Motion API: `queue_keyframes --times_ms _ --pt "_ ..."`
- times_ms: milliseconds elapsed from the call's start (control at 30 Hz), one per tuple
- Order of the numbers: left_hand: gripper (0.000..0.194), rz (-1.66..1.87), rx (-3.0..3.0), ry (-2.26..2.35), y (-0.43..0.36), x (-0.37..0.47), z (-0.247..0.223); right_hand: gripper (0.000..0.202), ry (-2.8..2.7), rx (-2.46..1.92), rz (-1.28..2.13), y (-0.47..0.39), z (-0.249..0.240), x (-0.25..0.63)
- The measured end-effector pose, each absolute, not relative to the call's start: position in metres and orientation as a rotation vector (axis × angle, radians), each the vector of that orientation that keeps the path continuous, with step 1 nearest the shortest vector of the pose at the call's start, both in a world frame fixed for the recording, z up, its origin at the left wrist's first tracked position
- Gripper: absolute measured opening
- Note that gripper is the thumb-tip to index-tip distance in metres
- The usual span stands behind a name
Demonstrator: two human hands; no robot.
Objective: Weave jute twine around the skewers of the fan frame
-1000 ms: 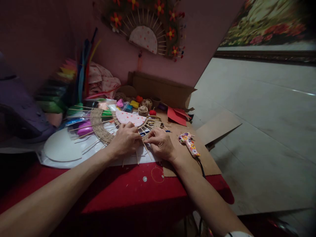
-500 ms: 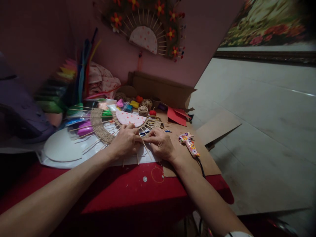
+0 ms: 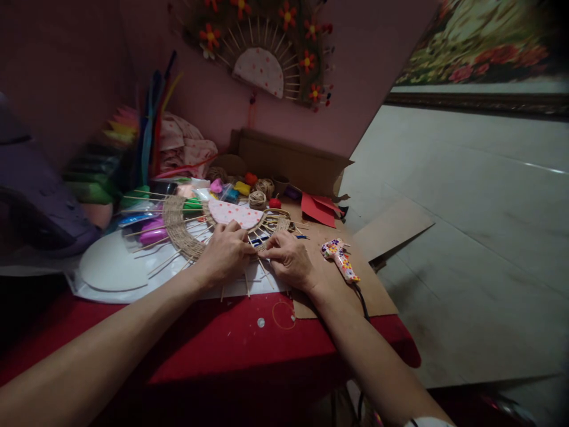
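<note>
A half-round craft piece lies on the table, made of thin wooden sticks that fan out from a white half-circle [image 3: 235, 214] with red dots. A band of woven twine [image 3: 175, 228] runs across the sticks on its left side, and a short woven part shows at the right. My left hand [image 3: 226, 252] rests over the front of the piece, thumb and fingers closed on the woven twine. Close beside it, my right hand [image 3: 288, 258] pinches the twine at the band's front edge. The fingers hide the exact spot where they grip.
A flower-patterned glue gun [image 3: 341, 261] lies on cardboard [image 3: 373, 299] at the right. Balls of twine [image 3: 258, 198], red paper [image 3: 317, 209] and colourful clay packs [image 3: 153, 231] stand behind and left. A white disc [image 3: 113, 264] sits front left. A similar finished fan hangs on the wall.
My hands shift only slightly at the front of the band, with the fingers still pinching there. Everything else stays in place.
</note>
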State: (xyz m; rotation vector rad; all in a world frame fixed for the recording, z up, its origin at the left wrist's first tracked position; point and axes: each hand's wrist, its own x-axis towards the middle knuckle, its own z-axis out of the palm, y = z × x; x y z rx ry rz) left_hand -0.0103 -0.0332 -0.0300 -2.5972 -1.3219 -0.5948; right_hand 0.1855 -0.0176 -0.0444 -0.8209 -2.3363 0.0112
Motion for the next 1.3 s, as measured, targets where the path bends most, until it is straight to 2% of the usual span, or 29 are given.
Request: queue_keyframes --times_ms 1300 --pt "0.014 -0.608 -2.62 -1.125 -0.0359 -0.0085 -0.028 0.02 -2.344 -0.743 -0.093 -0.0166 -0.046 0.1868"
